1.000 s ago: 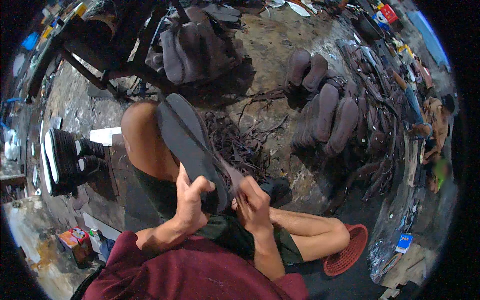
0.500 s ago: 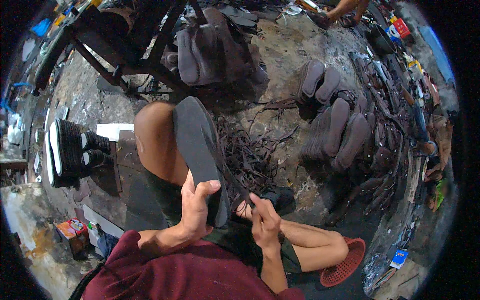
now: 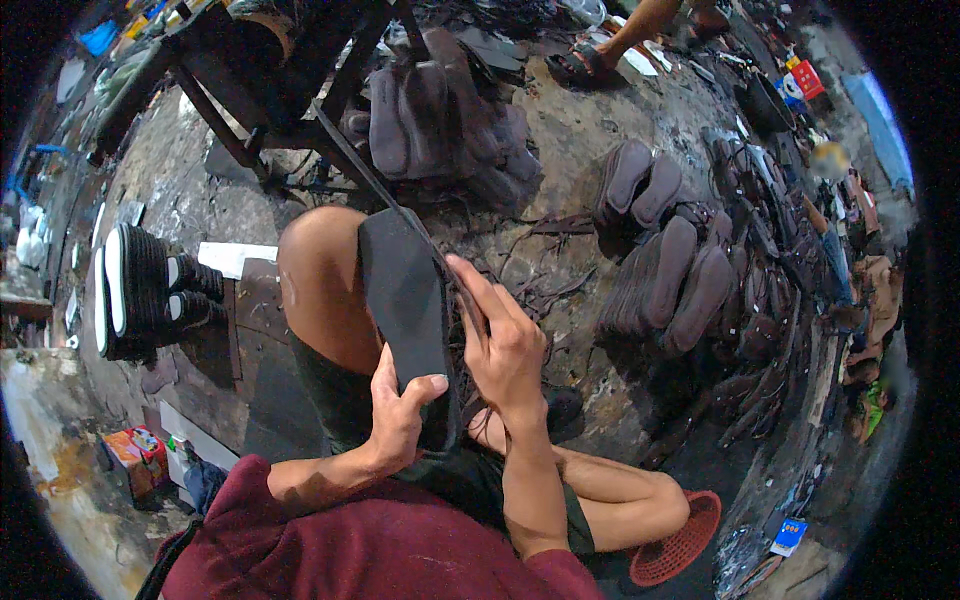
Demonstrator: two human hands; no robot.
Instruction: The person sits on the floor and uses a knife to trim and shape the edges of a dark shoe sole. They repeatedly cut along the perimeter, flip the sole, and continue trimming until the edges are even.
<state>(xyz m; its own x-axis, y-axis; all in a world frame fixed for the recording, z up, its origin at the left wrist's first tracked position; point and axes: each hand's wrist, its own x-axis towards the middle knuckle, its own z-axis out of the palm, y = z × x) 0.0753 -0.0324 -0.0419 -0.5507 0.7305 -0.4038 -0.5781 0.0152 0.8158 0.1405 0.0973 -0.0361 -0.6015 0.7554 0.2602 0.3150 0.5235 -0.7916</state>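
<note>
Currently gripping grey sole (image 3: 405,290) beside bent knee (image 3: 322,265) with left hand (image 3: 403,412), pinching dark strip (image 3: 371,179) along sole's right edge with right hand (image 3: 508,355); perhaps risking snapping strip or twisting sole by pulling unevenly.

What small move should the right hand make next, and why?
Probably press the dark strip along the sole's edge: the right hand's fingers lie at that edge, the strip sticks out past the sole's far end, and the left hand grips the near end.
</note>
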